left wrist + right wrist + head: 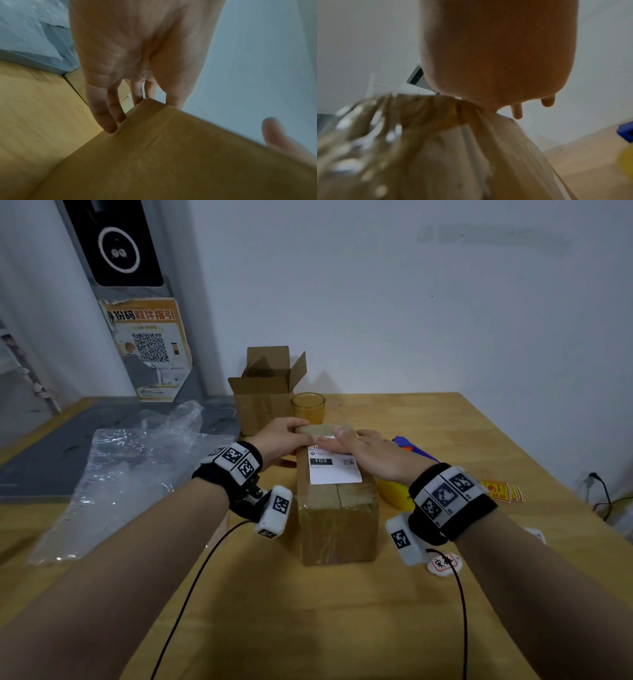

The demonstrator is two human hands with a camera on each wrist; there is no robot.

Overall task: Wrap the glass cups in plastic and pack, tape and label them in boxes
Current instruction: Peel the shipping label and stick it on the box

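Note:
A taped cardboard box point(337, 525) stands mid-table with a white label point(337, 474) on its top. My left hand point(279, 441) grips the box's far left corner, fingers curled over the far edge and thumb on the left side. In the left wrist view the fingers point(106, 121) lie against the box point(171, 162). My right hand point(363, 451) lies flat on the far part of the label and presses it down. The right wrist view shows the palm point(496, 54) over the shiny taped box point(436, 155). A glass cup point(308, 405) stands behind the box.
An open cardboard box point(263, 392) stands at the back beside the cup. Crumpled plastic wrap point(130, 467) lies to the left. A blue tape dispenser point(412, 448) and a yellow object point(394, 491) sit right of the box. Red-yellow stickers point(503, 489) lie further right, and a round sticker point(443, 565) nearer me.

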